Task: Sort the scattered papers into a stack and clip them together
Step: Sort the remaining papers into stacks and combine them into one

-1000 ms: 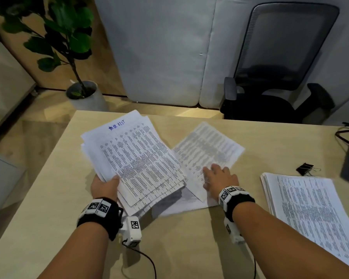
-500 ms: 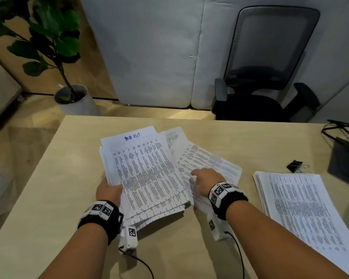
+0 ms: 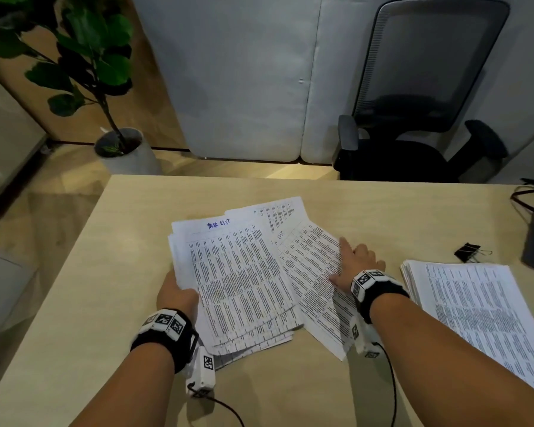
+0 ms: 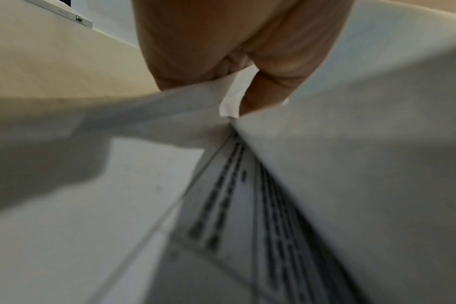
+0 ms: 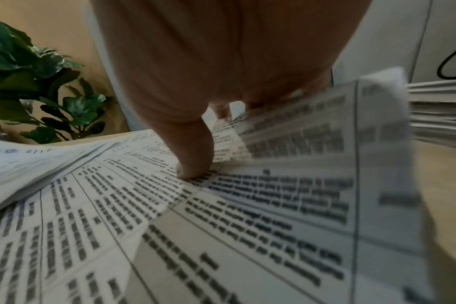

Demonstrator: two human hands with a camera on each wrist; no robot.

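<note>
- Change since a second ago: the loose printed white sheets [image 3: 309,266] under the right hand [image 3: 356,263] have slid left and now overlap the fanned bundle of printed white papers [image 3: 238,282]; earlier they lay apart at its 3 o'clock side.
- Left hand [image 3: 176,292]: at the bundle's 8 o'clock edge, fingers tucked beneath, thumb over the margin, gripping the sheets; the left wrist view confirms a finger [image 4: 260,96] wedged between leaves.
- Right hand: flat on the loose sheets, fingers extended, thumb tip [image 5: 193,170] pressing the print; nothing is clasped.
- Location: bundle and loose sheets lie centre of the pale wooden desk [image 3: 121,272].
- Second squared pile of printed pages [image 3: 475,309]: at 3 o'clock, untouched.
- Black metal binder clip [image 3: 469,252]: at 2 o'clock, well apart from the bundle.
- Handling, by judgement: paper is light, limp and slippery sheet on sheet; it will fan or buckle if pushed at one corner. Best taken at both long edges, stood on end, tapped square, then pinched at a top corner for the clip.
</note>
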